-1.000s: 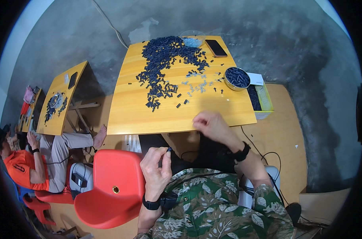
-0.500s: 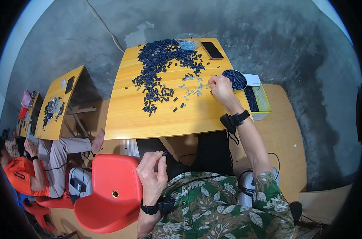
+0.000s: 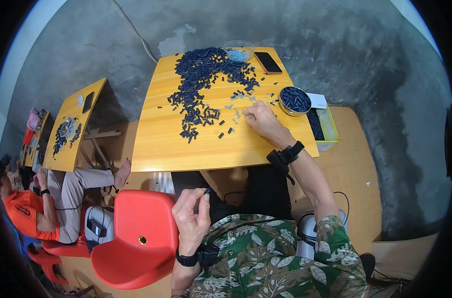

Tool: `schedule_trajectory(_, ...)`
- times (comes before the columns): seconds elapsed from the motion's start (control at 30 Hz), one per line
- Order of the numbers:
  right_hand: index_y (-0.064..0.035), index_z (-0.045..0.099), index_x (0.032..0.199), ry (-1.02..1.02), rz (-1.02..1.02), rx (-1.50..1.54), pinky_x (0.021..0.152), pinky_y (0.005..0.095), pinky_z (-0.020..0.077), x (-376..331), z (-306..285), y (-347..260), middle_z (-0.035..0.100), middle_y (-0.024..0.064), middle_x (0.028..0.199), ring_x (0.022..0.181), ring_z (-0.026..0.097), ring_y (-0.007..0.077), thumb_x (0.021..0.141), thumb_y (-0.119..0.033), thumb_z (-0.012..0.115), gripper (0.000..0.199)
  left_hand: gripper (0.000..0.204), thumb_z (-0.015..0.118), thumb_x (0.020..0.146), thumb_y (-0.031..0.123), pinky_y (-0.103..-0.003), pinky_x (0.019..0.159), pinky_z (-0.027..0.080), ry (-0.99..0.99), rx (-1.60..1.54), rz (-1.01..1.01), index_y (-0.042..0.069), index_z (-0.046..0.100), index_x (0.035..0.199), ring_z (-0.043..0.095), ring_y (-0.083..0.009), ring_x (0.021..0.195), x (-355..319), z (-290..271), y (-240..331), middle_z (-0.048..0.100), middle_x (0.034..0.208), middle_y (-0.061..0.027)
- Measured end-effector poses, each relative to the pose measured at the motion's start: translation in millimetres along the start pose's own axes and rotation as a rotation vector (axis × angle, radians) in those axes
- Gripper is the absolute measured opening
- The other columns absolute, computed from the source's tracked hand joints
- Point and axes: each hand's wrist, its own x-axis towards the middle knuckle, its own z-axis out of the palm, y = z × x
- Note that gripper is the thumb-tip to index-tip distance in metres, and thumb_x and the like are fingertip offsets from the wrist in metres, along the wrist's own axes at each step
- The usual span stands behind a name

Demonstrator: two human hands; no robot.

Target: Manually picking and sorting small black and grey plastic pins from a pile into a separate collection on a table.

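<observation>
Between the fingertips of my left hand [image 3: 191, 212], held over my lap, is a small dark cylindrical piece [image 3: 207, 190]. My right hand [image 3: 265, 122] reaches onto the yellow table [image 3: 159, 149], fingertips pinched at the edge of a scatter of small clear and silvery pieces [image 3: 234, 113]; whether anything is between those fingers is hidden. Just right of that hand stands a round metal bowl [image 3: 295, 101] filled with dark cylindrical pieces. A large heap of the same dark pieces [image 3: 198, 69] spreads across the table's far left and middle.
A clear tub [image 3: 238, 52] of pale blue bits and a phone [image 3: 268, 63] lie at the back. A yellow box [image 3: 327, 124] stands off the table's right side. To my left are a red chair [image 3: 141, 213] and a person in orange [image 3: 27, 213] by another table.
My right hand has moved left and slightly nearer, from beside the metal bowl to the clear and silvery pieces. The left hand keeps its pinch on the dark piece, nearly still.
</observation>
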Motion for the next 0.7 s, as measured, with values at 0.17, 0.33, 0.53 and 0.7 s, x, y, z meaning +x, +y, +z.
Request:
schedule_trajectory(0.17, 0.0032, 0.063, 0.091, -0.119, 0.057, -0.048, 0.089, 0.0452, 0.0486, 10, -4, -2, 0.058, 0.0275, 0.103, 0.103, 0.058, 0.0425, 0.082, -0.001, 0.057, 0.012, 0.007, 0.067, 0.086, 0.0, -0.028, 0.064, 0.047, 0.002, -0.015, -0.002, -0.003, 0.067, 0.093, 0.059, -0.0186, 0.068, -1, 1, 1, 0.063, 0.078, -0.0104)
schedule_trajectory(0.33, 0.0052, 0.056, 0.1, -0.218, 0.03, -0.11, 0.092, 0.0466, 0.0478, 17, 3, 4, 0.055, 0.0306, 0.11, 0.106, 0.058, 0.0436, 0.085, 0.003, 0.05, 0.016, 0.008, 0.067, 0.086, 0.0, -0.028, 0.064, 0.048, -0.001, -0.011, 0.002, -0.003, 0.067, 0.093, 0.059, -0.0186, 0.068, 0, 2, 2, 0.063, 0.079, -0.0107)
schedule_trajectory(0.53, 0.0023, 0.055, 0.1, -0.225, 0.05, -0.18, 0.088, 0.0468, 0.0464, 21, 12, 7, 0.052, 0.0284, 0.111, 0.101, 0.057, 0.0423, 0.088, 0.002, 0.047, 0.014, 0.007, 0.067, 0.086, 0.0, -0.029, 0.064, 0.048, 0.003, -0.014, 0.002, -0.003, 0.067, 0.093, 0.059, -0.0189, 0.069, 1, 1, 1, 0.063, 0.079, -0.0106)
schedule_trajectory(0.7, -0.0009, 0.056, 0.086, -0.076, 0.039, -0.065, 0.077, 0.0447, 0.046, 21, 16, 16, 0.056, 0.0223, 0.096, 0.088, 0.057, 0.04, 0.087, 0.001, 0.05, 0.006, 0.01, 0.067, 0.082, -0.006, -0.034, 0.06, 0.05, 0.01, -0.023, 0.027, -0.002, 0.066, 0.091, 0.062, -0.026, 0.066, 2, 0, 1, 0.063, 0.077, -0.013)
